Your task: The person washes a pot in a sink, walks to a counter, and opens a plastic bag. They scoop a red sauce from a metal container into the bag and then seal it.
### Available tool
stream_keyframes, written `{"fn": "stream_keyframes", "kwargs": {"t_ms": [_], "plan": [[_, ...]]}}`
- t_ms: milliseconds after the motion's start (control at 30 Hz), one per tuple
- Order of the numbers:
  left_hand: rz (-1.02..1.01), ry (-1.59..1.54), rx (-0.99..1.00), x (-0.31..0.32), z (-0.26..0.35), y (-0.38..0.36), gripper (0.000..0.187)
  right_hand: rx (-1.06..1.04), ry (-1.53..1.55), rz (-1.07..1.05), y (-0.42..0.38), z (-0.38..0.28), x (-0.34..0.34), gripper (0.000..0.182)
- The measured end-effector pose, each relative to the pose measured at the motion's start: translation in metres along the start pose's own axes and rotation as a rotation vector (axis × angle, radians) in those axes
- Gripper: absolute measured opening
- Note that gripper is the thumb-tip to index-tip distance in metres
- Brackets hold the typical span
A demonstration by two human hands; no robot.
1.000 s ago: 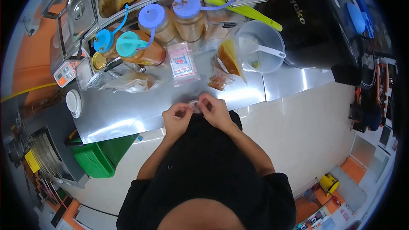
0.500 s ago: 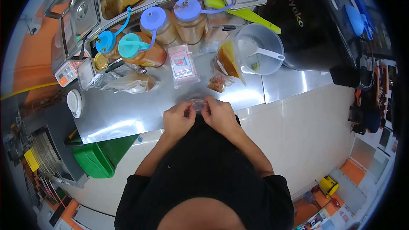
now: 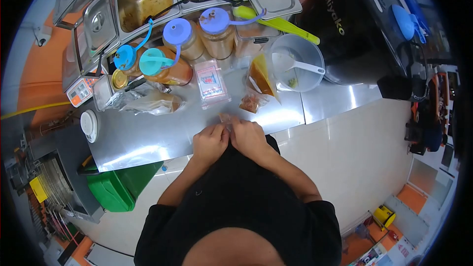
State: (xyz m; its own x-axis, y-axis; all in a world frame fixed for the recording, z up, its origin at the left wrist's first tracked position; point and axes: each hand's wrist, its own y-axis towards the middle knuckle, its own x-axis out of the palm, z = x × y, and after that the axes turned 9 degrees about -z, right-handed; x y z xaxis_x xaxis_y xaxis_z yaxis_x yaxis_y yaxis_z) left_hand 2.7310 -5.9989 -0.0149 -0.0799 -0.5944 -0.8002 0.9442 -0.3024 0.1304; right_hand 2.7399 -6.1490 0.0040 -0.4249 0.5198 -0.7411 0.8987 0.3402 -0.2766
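My left hand (image 3: 211, 143) and my right hand (image 3: 248, 137) meet at the front edge of the steel counter (image 3: 143, 133), both with closed fingers. Between them they grip a small clear plastic bag (image 3: 225, 118), whose top sticks out above the fingertips. Its contents are too small to make out. Just beyond lie a printed packet of plastic bags (image 3: 211, 83) and a small bag with reddish-brown filling (image 3: 250, 102). A yellow-brown pouch (image 3: 261, 76) leans beside a clear tub (image 3: 308, 54) with a white scoop (image 3: 309, 67).
Bottles with purple lids (image 3: 178, 32) and turquoise lids (image 3: 153, 61) stand behind. Farther back are steel pans (image 3: 145, 2) and a lime-green utensil (image 3: 290, 28). A large black appliance (image 3: 345, 34) is at right, a white lid (image 3: 89, 125) at left, a green bin (image 3: 111, 189) below.
Both hands have moved slightly lower in view and closer together. The small plastic bag between them now looks gathered, with its top pointing away from me. The camera view has shifted slightly.
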Motion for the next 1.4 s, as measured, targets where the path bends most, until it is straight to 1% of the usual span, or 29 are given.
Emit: {"fn": "stream_keyframes", "kwargs": {"t_ms": [33, 100, 167, 233, 300, 367, 433, 467, 500, 533, 567, 600, 633, 667, 700, 733, 767, 800, 833, 867, 900, 933, 1000, 1033, 1100, 1233, 1300, 1333, 1400], "plan": [[0.003, 0.001, 0.002, 0.0, -0.001, 0.0, 0.007, -0.01, 0.051, -0.043, 0.0, 0.0, -0.002, 0.022], [-0.094, 0.05, -0.076, -0.001, -0.003, -0.003, 0.009, 0.003, 0.062, -0.085, 0.003, 0.003, -0.001, 0.024], [-0.081, 0.01, -0.104, -0.003, -0.002, 0.0, 0.008, 0.017, 0.072, -0.126, 0.005, 0.008, 0.003, 0.025], [-0.068, -0.03, -0.133, -0.004, -0.002, 0.002, 0.008, 0.01, 0.113, 0.029, 0.006, 0.013, 0.009, 0.025], [-0.024, -0.111, -0.241, -0.005, -0.001, 0.003, 0.006, 0.043, 0.106, 0.039, 0.006, 0.008, 0.0, 0.025], [0.011, -0.147, -0.232, -0.002, -0.004, 0.002, 0.009, 0.079, 0.101, 0.049, 0.006, 0.007, -0.002, 0.025], [0.046, -0.183, -0.218, -0.005, -0.005, 0.004, 0.012, 0.111, 0.32, 0.011, 0.005, 0.009, -0.002, 0.022], [-0.011, -0.336, -0.27, -0.016, -0.003, 0.005, 0.015, 0.112, 0.32, 0.013, 0.005, 0.012, -0.005, 0.022], [-0.068, -0.488, -0.321, -0.023, -0.003, 0.006, 0.017, 0.097, 0.412, -0.029, 0.005, 0.018, -0.011, 0.02], [-0.066, -0.488, -0.318, -0.026, -0.007, 0.005, 0.017, 0.081, 0.503, -0.072, 0.005, 0.021, -0.015, 0.018], [-0.075, -0.623, -0.298, -0.027, -0.01, 0.004, 0.019, 0.078, 0.499, -0.07, 0.006, 0.024, -0.017, 0.018], [-0.083, -0.757, -0.273, -0.027, -0.014, 0.005, 0.02, 0.006, 0.492, -0.037, 0.008, 0.027, -0.019, 0.013], [-0.079, -0.759, -0.265, -0.024, -0.018, 0.006, 0.02, -0.066, 0.486, -0.002, 0.009, 0.03, -0.019, 0.01], [-0.077, -0.641, -0.133, -0.018, -0.026, 0.008, 0.02, -0.07, 0.481, 0.006, 0.012, 0.035, -0.019, 0.01], [-0.074, -0.521, -0.001, -0.01, -0.033, 0.009, 0.02, -0.144, 0.503, -0.047, 0.015, 0.042, -0.017, 0.009], [-0.07, -0.521, 0.014, 0.002, -0.043, 0.007, 0.02, -0.218, 0.521, -0.096, 0.019, 0.049, -0.014, 0.007], [-0.064, -0.663, -0.025, 0.016, -0.054, 0.004, 0.018, -0.222, 0.511, -0.082, 0.023, 0.057, -0.008, 0.007], [-0.062, -0.807, -0.069, 0.02, -0.054, 0.004, 0.016, -0.157, 0.778, -0.143, 0.024, 0.062, -0.001, 0.007], [-0.06, -0.809, -0.057, 0.022, -0.055, 0.003, 0.016, -0.09, 1.045, -0.208, 0.023, 0.068, 0.004, 0.007], [-0.094, -0.936, -0.175, 0.02, -0.05, 0.003, 0.014, -0.094, 1.038, -0.201, 0.02, 0.064, -0.001, 0.007], [-0.131, -1.06, -0.301, 0.018, -0.047, 0.003, 0.012, -0.144, 1.188, -0.187, 0.016, 0.057, -0.007, 0.009], [-0.131, -1.059, -0.3, 0.017, -0.043, 0.004, 0.012, -0.193, 1.339, -0.174, 0.012, 0.052, -0.01, 0.011], [-0.062, -1.201, -0.305, 0.014, -0.036, 0.006, 0.011, -0.141, 1.331, -0.166, 0.006, 0.049, -0.004, 0.014], [-0.064, -1.2, -0.307, 0.011, -0.034, 0.006, 0.011, -0.089, 1.321, -0.158, 0.004, 0.049, -0.001, 0.018], [-0.108, -1.272, -0.376, 0.006, -0.031, 0.006, 0.014, -0.086, 1.3, -0.108, 0.005, 0.056, 0.016, 0.016], [-0.023, -1.159, -0.376, 0.005, -0.015, 0.007, 0.016, -0.033, 1.333, -0.013, 0.007, 0.063, 0.023, 0.012], [0.108, -1.022, -0.19, 0.001, 0.003, 0.019, 0.014, -0.028, 1.328, -0.016, 0.006, 0.062, 0.02, 0.011], [0.103, -1.022, -0.189, 0.001, 0.0, 0.023, 0.014, -0.021, 1.323, -0.027, 0.004, 0.061, 0.019, 0.01], [-0.104, -0.739, -0.055, 0.0, -0.008, 0.029, 0.014, -0.019, 1.332, -0.017, 0.003, 0.055, 0.017, 0.01]]}}
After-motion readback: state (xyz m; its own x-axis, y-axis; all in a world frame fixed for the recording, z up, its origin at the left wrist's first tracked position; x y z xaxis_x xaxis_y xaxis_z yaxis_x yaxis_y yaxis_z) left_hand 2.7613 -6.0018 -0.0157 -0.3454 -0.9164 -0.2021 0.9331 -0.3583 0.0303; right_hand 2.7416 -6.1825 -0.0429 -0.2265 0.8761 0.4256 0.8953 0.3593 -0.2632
